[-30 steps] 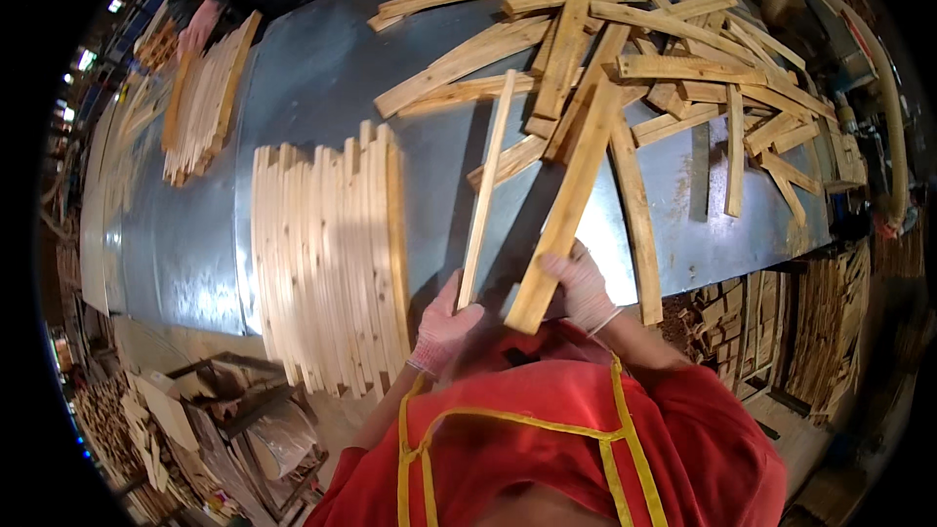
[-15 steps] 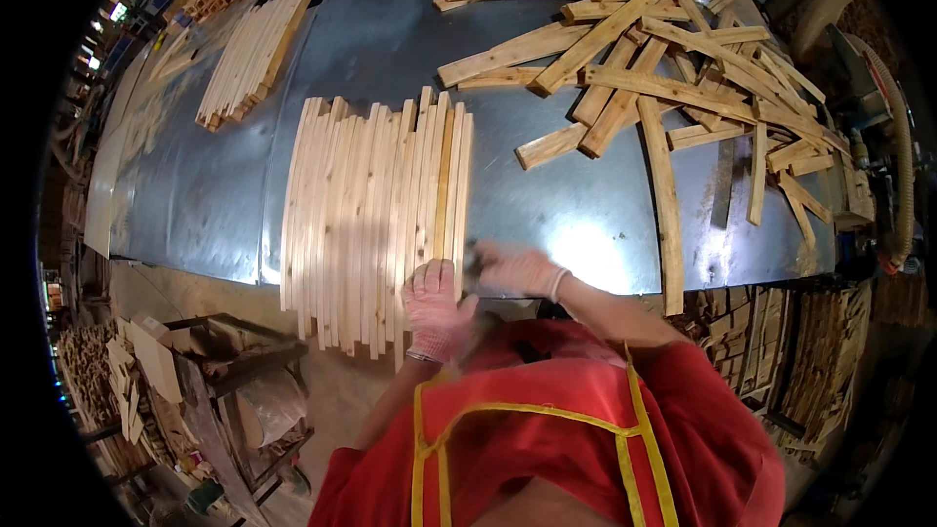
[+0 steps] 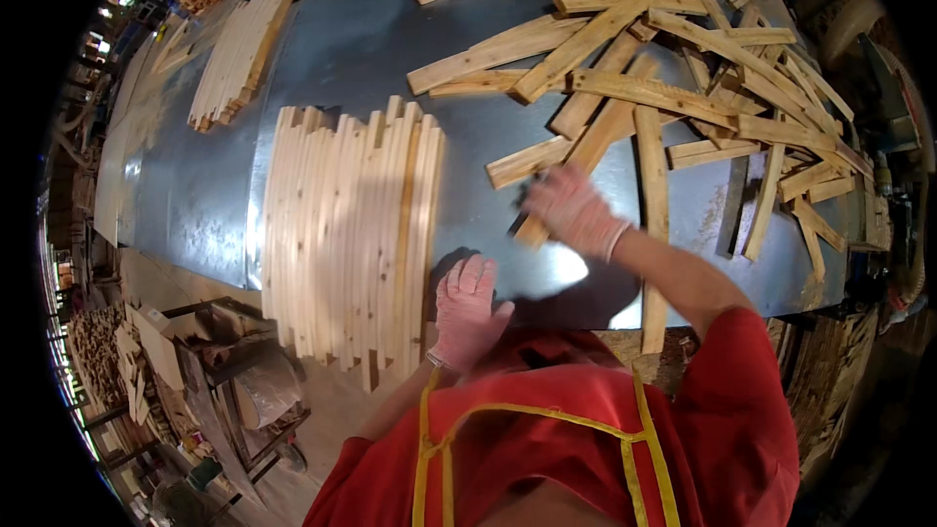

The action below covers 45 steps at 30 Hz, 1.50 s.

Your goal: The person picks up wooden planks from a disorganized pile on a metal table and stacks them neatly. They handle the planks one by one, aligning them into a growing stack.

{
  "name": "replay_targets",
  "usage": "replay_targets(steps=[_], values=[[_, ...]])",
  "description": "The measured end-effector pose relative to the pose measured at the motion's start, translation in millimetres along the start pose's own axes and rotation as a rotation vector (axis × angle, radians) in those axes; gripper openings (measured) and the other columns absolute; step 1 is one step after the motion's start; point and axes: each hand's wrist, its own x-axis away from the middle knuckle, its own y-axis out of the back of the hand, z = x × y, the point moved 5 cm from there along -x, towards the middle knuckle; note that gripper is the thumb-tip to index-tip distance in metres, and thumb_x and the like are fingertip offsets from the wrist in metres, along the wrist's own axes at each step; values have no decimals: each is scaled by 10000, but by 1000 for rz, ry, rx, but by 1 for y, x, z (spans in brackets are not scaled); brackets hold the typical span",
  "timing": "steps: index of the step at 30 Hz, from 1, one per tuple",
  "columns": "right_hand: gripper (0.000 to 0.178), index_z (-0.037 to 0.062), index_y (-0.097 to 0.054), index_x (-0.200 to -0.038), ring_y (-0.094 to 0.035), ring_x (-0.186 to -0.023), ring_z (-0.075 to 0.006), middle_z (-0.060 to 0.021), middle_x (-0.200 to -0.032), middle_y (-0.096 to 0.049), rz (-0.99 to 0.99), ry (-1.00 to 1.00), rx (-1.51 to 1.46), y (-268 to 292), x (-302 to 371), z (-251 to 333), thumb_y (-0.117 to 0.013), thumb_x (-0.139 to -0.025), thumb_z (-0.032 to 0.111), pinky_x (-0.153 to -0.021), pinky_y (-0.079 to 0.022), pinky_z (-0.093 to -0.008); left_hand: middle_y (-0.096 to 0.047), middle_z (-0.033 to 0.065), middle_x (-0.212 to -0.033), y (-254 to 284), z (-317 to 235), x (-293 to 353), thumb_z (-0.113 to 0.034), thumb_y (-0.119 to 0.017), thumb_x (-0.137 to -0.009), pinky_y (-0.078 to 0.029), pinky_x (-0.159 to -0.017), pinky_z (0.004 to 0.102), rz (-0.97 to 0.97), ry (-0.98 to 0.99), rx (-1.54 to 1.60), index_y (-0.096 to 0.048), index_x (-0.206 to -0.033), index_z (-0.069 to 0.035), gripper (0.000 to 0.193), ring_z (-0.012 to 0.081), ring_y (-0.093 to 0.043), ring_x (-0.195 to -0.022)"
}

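Observation:
My right hand (image 3: 574, 210), in a pale pink glove, is closed over the near end of a wooden strip (image 3: 610, 129). That strip slants from the jumbled pile toward me across the metal tabletop. Some of its end shows below my fingers; motion blurs the hand a little. My left hand (image 3: 467, 307), gloved alike, holds nothing; its fingers are stretched out and the thumb stands apart. It hovers by the table's near edge, just right of a row of light wooden strips (image 3: 342, 234) laid side by side with uneven ends.
A loose pile of wooden strips (image 3: 727, 102) covers the table's far right. One long strip (image 3: 652, 234) juts past the near edge. Another aligned stack (image 3: 249, 44) lies at the far left. A dark wooden stand (image 3: 220, 361) is on the floor at left.
My right hand has moved right and away from me to the pile and gripped a strip, whose end now reaches nearer. My left hand has come off the row, to its right.

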Motion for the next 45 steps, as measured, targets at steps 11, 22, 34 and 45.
replay_targets(steps=[11,22,34,45], values=[[935,43,-432,-1584,-600,-1284,-443,-282,-1366,-591,-87,-948,-204,-30,154,-140,-827,-827,427,-1129,-471,-498,-618,141,-1313,-65,-25,-83,-409,-718,-883,-509,-979,486,534,248,-44,-374,-1618,-85,874,320,-631,-1183],[782,64,-460,-1608,-653,-1172,-317,-198,-1301,-645,-125,-763,-841,-31,124,0,-641,-848,58,-1037,-525,-381,-574,185,-1396,14,36,66,-164,-720,-785,-456,-1069,564,-184,155,-42,-498,-1508,-68,762,403,-552,-1319],[609,47,-642,-1382,-697,-1139,-377,-220,-1231,-737,141,-851,-759,-76,-94,73,-634,-982,506,-973,-517,-449,-694,151,-1178,43,113,252,-310,-773,-904,-486,-1021,506,-99,682,194,-717,-1272,-104,426,352,-649,-1133],[850,-55,-338,-1639,-624,-1214,-229,-215,-1436,-617,-38,-733,-1487,-46,-53,184,-778,-987,270,-1016,-518,-320,-670,130,-1089,36,109,239,-275,-794,-956,-606,-739,379,-166,1290,1817,-647,-1230,-19,402,218,-674,-950]])
